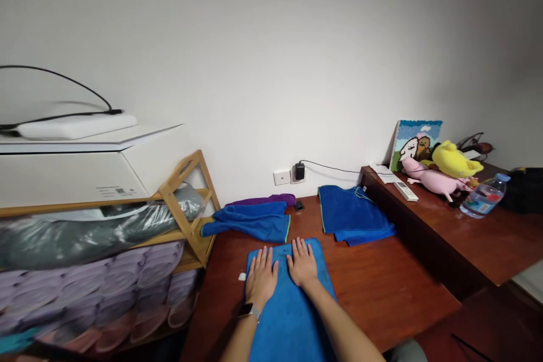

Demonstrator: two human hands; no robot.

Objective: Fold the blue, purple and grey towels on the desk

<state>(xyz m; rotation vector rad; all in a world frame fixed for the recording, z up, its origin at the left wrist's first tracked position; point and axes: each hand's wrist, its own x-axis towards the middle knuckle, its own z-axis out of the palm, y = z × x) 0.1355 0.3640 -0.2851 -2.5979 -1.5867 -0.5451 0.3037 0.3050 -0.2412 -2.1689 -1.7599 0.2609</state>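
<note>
A bright blue towel [282,322] lies spread lengthwise on the reddish-brown wooden table [365,288]. Flat on its upper left part rests my left hand [262,277], fingers stretched out, with a watch [249,310] on the wrist. My right hand [302,263] also lies flat on the towel, near its upper right corner, fingers extended. Neither hand grips anything. Behind them is a crumpled blue cloth [254,220] with a green edge, with a purple cloth [263,199] partly under it. A folded dark blue cloth [352,212] lies farther right.
At left stands a wooden rack [190,209] with slippers [114,283] and a white box [72,175]. A raised ledge at right holds a remote [406,190], a pink plush toy [435,181], a yellow plush [456,159] and a water bottle [486,197]. A black charger [300,171] is plugged into the wall.
</note>
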